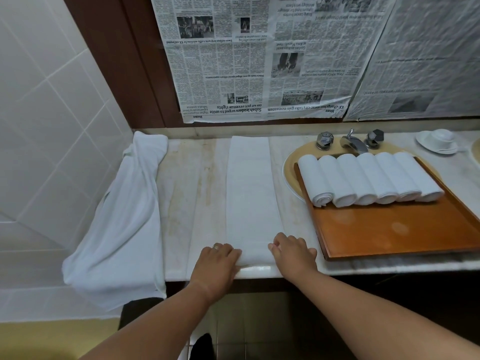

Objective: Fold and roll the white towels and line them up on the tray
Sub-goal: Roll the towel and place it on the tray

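A white towel (250, 193) folded into a long narrow strip lies on the marble counter, running from the back wall to the front edge. My left hand (217, 261) grips its near left corner and my right hand (292, 252) grips its near right corner, fingers curled over the towel's end. To the right a wooden tray (389, 229) holds several rolled white towels (368, 179) lined up side by side along its far end.
A loose pile of white cloth (124, 222) drapes over the counter's left end beside the tiled wall. The tray sits over a sink with a chrome faucet (353, 141). A white cup and saucer (439, 140) stand at the back right. Newspaper covers the wall.
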